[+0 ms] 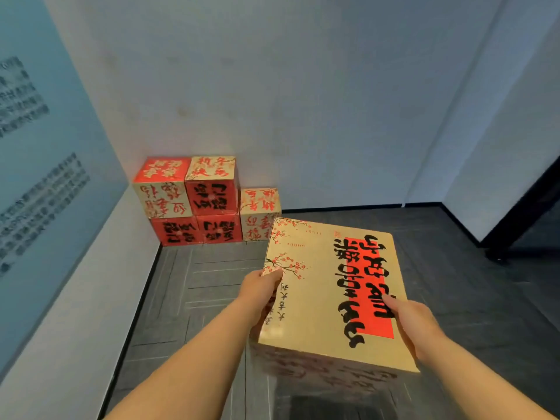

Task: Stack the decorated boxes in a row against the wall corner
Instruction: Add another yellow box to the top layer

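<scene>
Two bare forearms reach in from the bottom edge. The left hand (266, 286) grips the left edge of a gold box (321, 298), thumb lying on the top face beside a printed blossom branch; its fingers are hidden below. The right hand (415, 325) grips the right edge, thumb pressed on a red strip that carries large black brush characters. Both hands are clamped on the box, one to each side, and it is held above the floor (194, 286) with its top face tilted toward the camera. Its near side is blurred.

The floor is dark grey, with thin pale lines.

Farther off, a stack (209, 204) of five smaller boxes stands in the corner, where the left wall meets the back wall (303, 101). Three boxes form the bottom row – two red, then a gold one at the right end – and two more sit on the left pair, so the right-end box carries nothing. The held box overlaps that box's lower right in view.

A blue panel (45, 165) with blurred text covers the left wall.
</scene>
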### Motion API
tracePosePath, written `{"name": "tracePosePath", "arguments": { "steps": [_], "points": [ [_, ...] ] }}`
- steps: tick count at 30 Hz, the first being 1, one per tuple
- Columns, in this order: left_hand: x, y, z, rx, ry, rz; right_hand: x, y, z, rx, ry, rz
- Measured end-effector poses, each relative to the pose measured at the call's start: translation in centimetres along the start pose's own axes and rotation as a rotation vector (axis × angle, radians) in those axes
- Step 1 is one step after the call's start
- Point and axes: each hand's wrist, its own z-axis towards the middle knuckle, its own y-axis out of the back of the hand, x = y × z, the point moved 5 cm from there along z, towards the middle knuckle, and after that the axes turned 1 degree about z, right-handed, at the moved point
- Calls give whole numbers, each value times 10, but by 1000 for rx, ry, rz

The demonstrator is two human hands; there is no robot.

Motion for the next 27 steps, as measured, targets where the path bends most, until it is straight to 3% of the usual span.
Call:
{"name": "tracePosePath", "arguments": {
  "steps": [7, 13, 21, 27],
  "points": [
    [-84, -34, 185, 20, 74, 57, 106, -45, 180, 36, -70, -89],
    [-150, -43, 344, -109, 108, 49, 204, -116, 345, 108, -91, -142],
    [-214, -21, 509, -203, 212, -54, 323, -217, 494, 224, -136, -301],
    [-244, 5, 664, -245, 256, 52, 375, -314, 618, 298, -161, -396]
  ]
}}
